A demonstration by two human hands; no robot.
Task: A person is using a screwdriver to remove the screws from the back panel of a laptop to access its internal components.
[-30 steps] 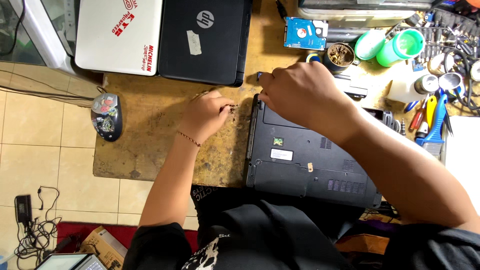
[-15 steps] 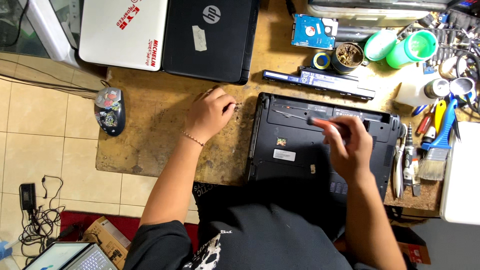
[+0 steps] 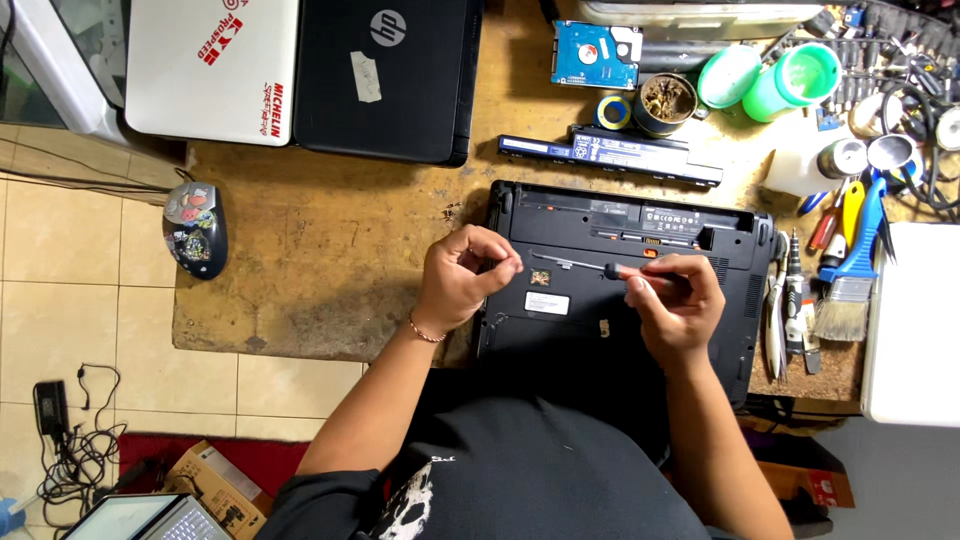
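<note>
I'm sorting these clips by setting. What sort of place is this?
Probably a small laptop repair bench: an upturned black laptop under the right hand holding a screwdriver, a removed battery, a bare hard drive.

A white rectangular label (image 3: 546, 303) and a small dark square sticker (image 3: 540, 277) sat on the upturned laptop's underside at the bench's near edge. At the far edge, a pale strip label (image 3: 366, 76) marked the black laptop lid, and red stickers (image 3: 222, 40) the white one.
</note>
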